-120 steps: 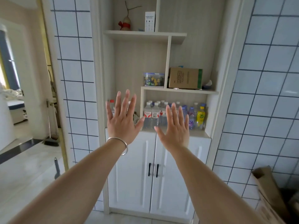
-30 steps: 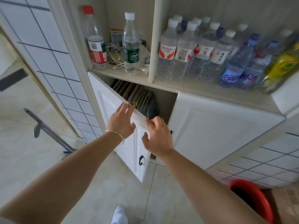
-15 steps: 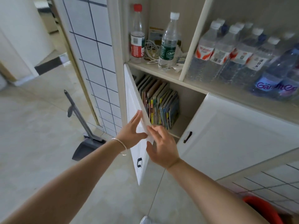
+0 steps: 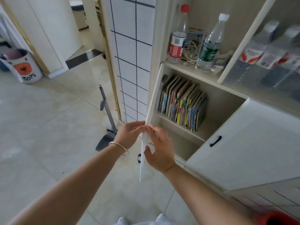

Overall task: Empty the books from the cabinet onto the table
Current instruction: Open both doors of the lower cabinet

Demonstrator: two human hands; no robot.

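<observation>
A row of thin, colourful books [image 4: 181,104] stands upright on the upper shelf inside the lower cabinet [image 4: 215,111]. The left cabinet door [image 4: 151,101] is swung wide open and I see it edge-on. My left hand [image 4: 128,135], with a silver bangle on the wrist, grips the door's top corner from the outer side. My right hand [image 4: 159,148] lies flat against the door's inner face with straight fingers. Neither hand touches the books. The right cabinet door [image 4: 246,143] with its black handle is shut.
Water bottles [image 4: 209,44] and a tangle of cable stand on the open shelf above the books. A grey dustpan with a long handle [image 4: 107,125] leans by the tiled wall to the left. A "TOYS" bin [image 4: 24,67] sits far left. A red bucket [image 4: 279,218] is at bottom right.
The left door has swung further open, so the whole row of books shows. Both hands stayed on the door and moved left with it. My view has shifted left.
</observation>
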